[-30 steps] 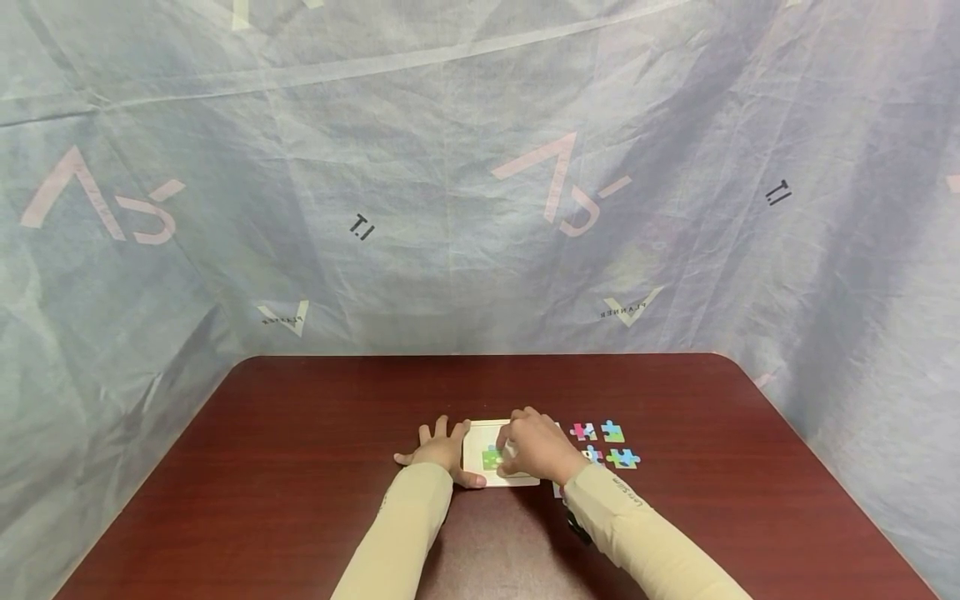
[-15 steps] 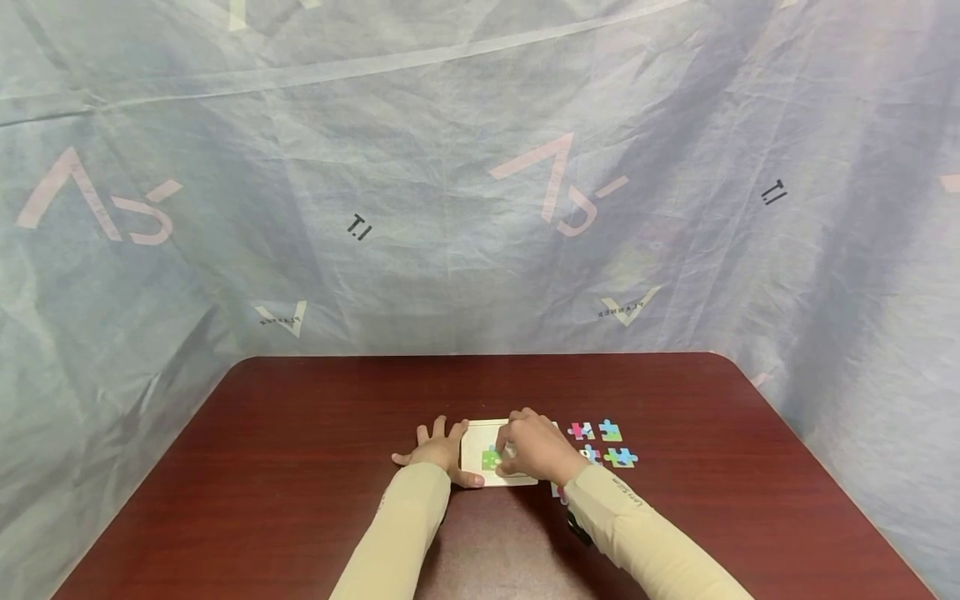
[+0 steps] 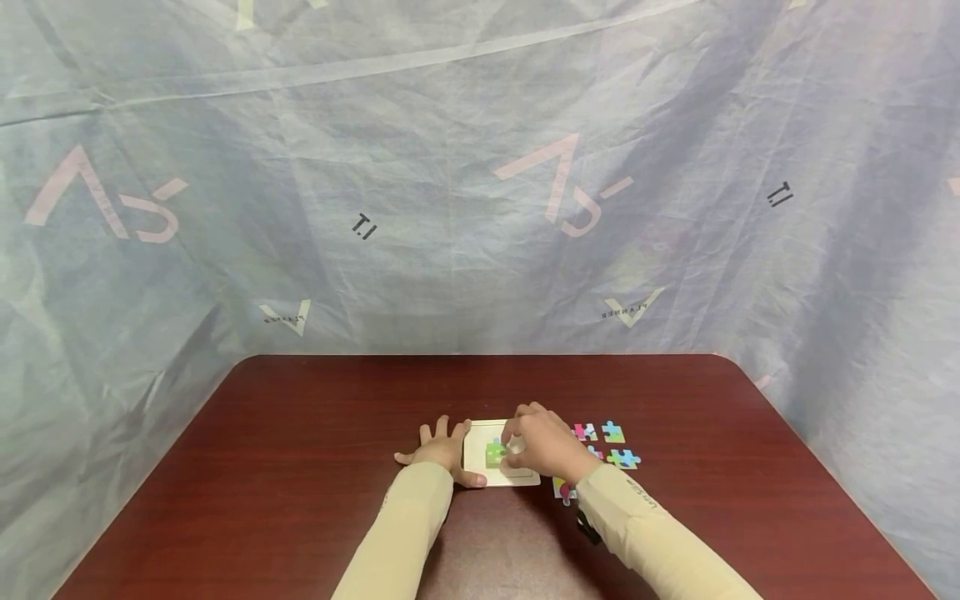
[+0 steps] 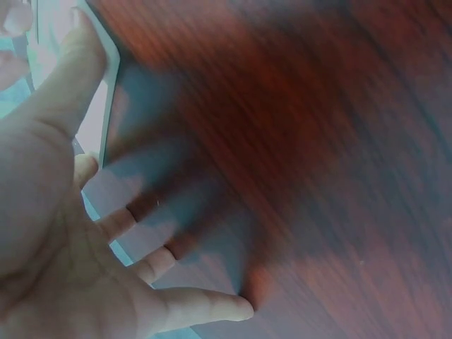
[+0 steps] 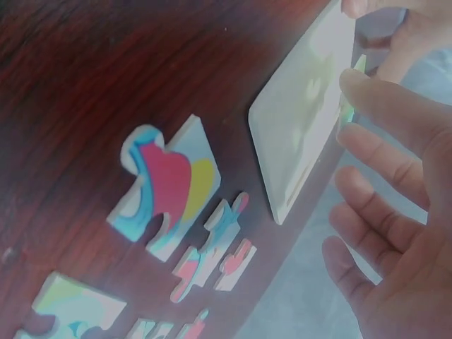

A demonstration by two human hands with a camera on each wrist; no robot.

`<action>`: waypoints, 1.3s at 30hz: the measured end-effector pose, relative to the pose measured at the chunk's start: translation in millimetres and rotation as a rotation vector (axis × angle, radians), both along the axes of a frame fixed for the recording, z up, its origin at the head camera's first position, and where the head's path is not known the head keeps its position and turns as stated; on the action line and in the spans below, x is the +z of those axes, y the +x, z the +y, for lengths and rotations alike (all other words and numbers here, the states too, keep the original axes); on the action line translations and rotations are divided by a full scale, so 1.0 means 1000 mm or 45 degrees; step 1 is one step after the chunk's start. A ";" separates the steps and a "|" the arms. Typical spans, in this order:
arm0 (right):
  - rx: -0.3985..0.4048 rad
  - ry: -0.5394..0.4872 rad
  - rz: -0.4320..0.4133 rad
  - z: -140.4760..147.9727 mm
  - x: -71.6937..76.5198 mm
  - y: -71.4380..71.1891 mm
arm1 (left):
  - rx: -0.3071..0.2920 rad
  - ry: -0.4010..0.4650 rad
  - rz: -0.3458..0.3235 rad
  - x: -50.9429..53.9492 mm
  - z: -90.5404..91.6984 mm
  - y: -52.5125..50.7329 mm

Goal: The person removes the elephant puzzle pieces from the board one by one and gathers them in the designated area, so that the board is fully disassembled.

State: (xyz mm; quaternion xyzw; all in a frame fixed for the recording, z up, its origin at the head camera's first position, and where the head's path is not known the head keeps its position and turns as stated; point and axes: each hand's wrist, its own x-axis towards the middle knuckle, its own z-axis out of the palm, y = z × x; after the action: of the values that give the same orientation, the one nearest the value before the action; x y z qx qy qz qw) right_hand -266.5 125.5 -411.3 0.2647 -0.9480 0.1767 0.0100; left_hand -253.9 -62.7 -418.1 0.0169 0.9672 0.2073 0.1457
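Note:
A pale shallow puzzle tray (image 3: 476, 437) lies at the middle of the table. My left hand (image 3: 441, 454) is spread beside its left side, the thumb resting on the near left corner; in the left wrist view that thumb (image 4: 74, 78) lies across the rim. Over the tray, my right hand (image 3: 547, 446) pinches a green and blue jigsaw piece (image 3: 493, 455) between thumb and fingers. The right wrist view shows this piece edge-on, a thin green strip (image 5: 349, 106) at the fingertips, apart from the tray floor. Its far part is hidden by the fingers.
Right of the tray lie several loose jigsaw pieces, among them a green-blue one (image 3: 623, 458), another at the back (image 3: 612, 432) and a pink-yellow one (image 5: 180, 183). My right forearm partly covers them. A grey printed cloth (image 3: 450, 275) hangs behind the dark red table (image 3: 337, 400).
My right hand has shifted slightly right and up, and the green piece has risen with it. More of the pink-yellow piece shows beside the wrist. The left hand stays put.

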 end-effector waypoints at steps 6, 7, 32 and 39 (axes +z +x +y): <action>-0.026 -0.022 -0.017 0.007 0.002 0.002 | -0.009 -0.008 0.002 0.007 0.001 0.005; -0.025 -0.026 -0.020 0.008 0.002 0.003 | -0.011 -0.010 0.002 0.008 0.001 0.005; -0.042 0.000 0.046 0.040 0.016 0.010 | -0.014 -0.030 -0.002 -0.001 0.000 -0.001; -0.038 0.027 0.068 0.053 0.020 0.013 | -0.024 -0.010 0.001 0.006 0.000 0.005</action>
State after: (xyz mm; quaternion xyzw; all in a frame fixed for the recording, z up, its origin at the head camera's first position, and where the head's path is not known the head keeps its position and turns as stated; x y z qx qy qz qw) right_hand -253.1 178.4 -391.6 0.2554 -0.9530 0.1594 0.0350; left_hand -249.3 -62.3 -412.1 0.0254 0.9679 0.2020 0.1472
